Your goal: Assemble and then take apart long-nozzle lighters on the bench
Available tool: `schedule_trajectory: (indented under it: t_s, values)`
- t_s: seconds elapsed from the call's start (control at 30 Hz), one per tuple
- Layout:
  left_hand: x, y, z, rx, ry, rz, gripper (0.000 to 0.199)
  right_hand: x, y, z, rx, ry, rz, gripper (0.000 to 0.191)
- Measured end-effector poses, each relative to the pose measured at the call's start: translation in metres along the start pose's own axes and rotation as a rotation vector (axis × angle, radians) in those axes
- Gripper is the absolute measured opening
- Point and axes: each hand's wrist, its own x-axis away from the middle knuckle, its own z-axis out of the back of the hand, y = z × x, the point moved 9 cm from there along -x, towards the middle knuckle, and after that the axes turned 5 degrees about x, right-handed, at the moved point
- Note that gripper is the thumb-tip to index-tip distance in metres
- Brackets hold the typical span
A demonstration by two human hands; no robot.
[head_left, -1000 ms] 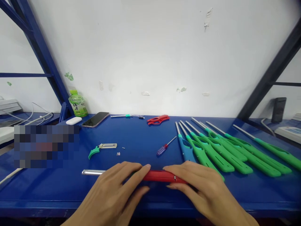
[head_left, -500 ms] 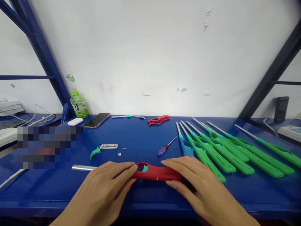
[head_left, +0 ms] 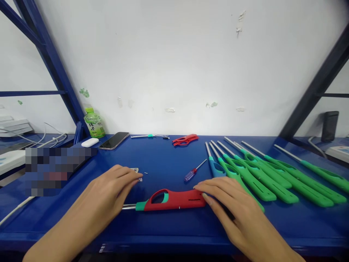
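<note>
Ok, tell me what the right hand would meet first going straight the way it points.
Likely the red utility lighter's handle: the right hand has its fingertips at that handle's end, though exact depth is unclear.

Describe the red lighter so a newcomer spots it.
On the blue table, look along the front. The red lighter lies there, its handle between left hand and right hand. Its red handle distinguishes it from the green lighters and blue lighter.

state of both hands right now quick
Left hand: curled over the silver metal rod; grip cannot be told.
Right hand: holding the butt of the red plastic lighter.
</note>
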Motion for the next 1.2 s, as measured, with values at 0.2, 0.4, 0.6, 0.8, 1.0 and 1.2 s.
schedule_trajectory:
  t_s: [0.2, 0.4, 0.6, 0.8, 1.0, 1.2]
  values:
    - [-0.008, -0.038, -0.022, 0.020, -0.183, 0.129, 0.043, -0.012, 0.009, -0.006, 0.084, -0.083, 0.027, 0.049]
    - [-0.013, -0.035, -0.029, 0.016, -0.256, 0.172, 0.035, -0.031, 0.031, -0.017, 0.370, -0.324, 0.212, 0.110]
    - [-0.014, -0.036, -0.031, 0.022, -0.296, 0.202, 0.034, -0.055, 0.026, -0.029, 0.419, -0.412, 0.454, 0.072]
    - [-0.011, -0.037, -0.034, 0.027, -0.310, 0.208, 0.035, -0.066, 0.007, -0.035, 0.431, -0.356, 0.515, 0.023]
    - [-0.010, -0.038, -0.031, 0.010, -0.276, 0.202, 0.036, -0.066, 0.010, -0.013, 0.376, -0.265, 0.468, 0.012]
    - [-0.008, -0.038, -0.031, 0.009, -0.266, 0.188, 0.035, -0.063, 0.007, -0.010, 0.257, -0.276, 0.441, 0.030]
